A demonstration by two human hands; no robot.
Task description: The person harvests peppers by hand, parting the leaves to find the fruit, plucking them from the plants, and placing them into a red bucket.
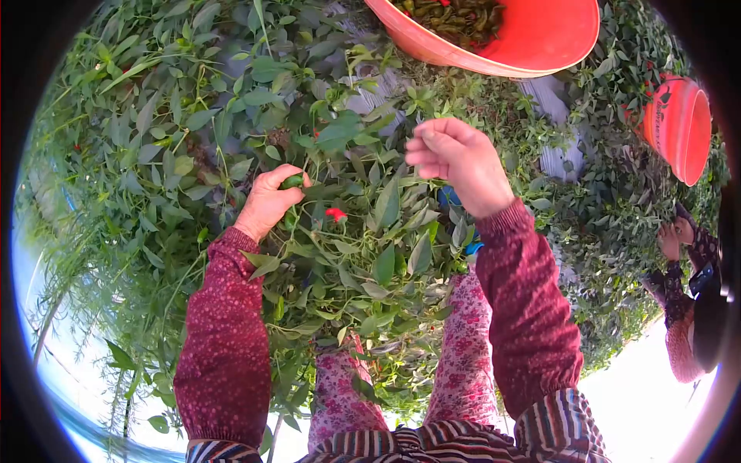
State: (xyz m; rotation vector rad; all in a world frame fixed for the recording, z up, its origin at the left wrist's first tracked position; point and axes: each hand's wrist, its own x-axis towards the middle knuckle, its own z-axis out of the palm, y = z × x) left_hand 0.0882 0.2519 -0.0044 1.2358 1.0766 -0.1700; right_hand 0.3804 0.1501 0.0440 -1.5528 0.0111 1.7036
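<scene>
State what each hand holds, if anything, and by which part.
The left hand holds a green pepper, exactly where along it I cannot tell; the right hand shows nothing held.

Set on the head in one single view, facing forward and steeply down past the person's own legs (463, 347) at six o'clock, with the left hand (266, 202) between nine and ten o'clock and the right hand (467, 166) toward two, both close. Bowed wide and round-edged, taking in leafy plants (388, 203) at the centre, a large red bucket (544, 35) at one o'clock and, farther off, a second red bucket (670, 123) past two. Washed pale toward eight o'clock, probably by glare.
</scene>
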